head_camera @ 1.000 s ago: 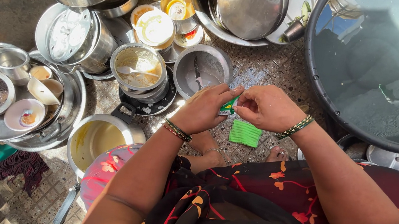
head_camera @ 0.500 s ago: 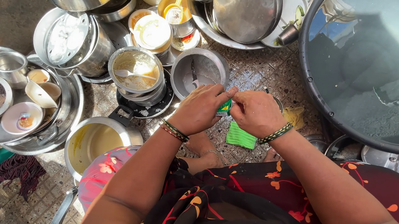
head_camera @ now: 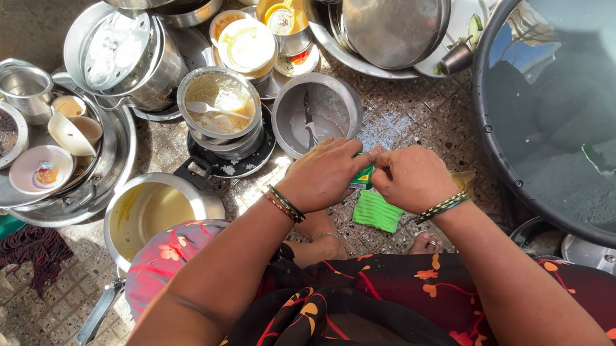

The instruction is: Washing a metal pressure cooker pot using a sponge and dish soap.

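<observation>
A small green sachet (head_camera: 361, 176) is pinched between both hands, just above a green scrubbing pad (head_camera: 377, 210) that lies on the speckled tile floor (head_camera: 404, 118). The left hand (head_camera: 321, 173) is closed over the sachet's left end, fingers curled down; the right hand (head_camera: 410, 176) grips the other end with thumb and fingertips drawn tight, so that only a sliver of green shows between them. Compared with 1 second ago, the 2 hands have come closer together and more of the packet is now hidden, which reads as a tearing or twisting grip being worked on the sachet; whether it is open yet cannot be told.

Just beyond the knuckles stands a steel bowl (head_camera: 317, 115) with a utensil resting in it, and beside that a soiled steel pot (head_camera: 220, 102) holding a spoon, set on a dark pan. A yellow-stained saucepan (head_camera: 150, 211) sits near the left forearm, its handle running back past the knee. Further left, a wide steel tray (head_camera: 112, 169) carries cups, a small bowl and a strainer of dark grounds.

To the right, the rim of a large black tub of water (head_camera: 489, 142) curves close past the right wrist. Dishes crowd the left and far sides, so the only open floor is the narrow patch around the scrubbing pad, between the bowl, the tub and the person's feet.
</observation>
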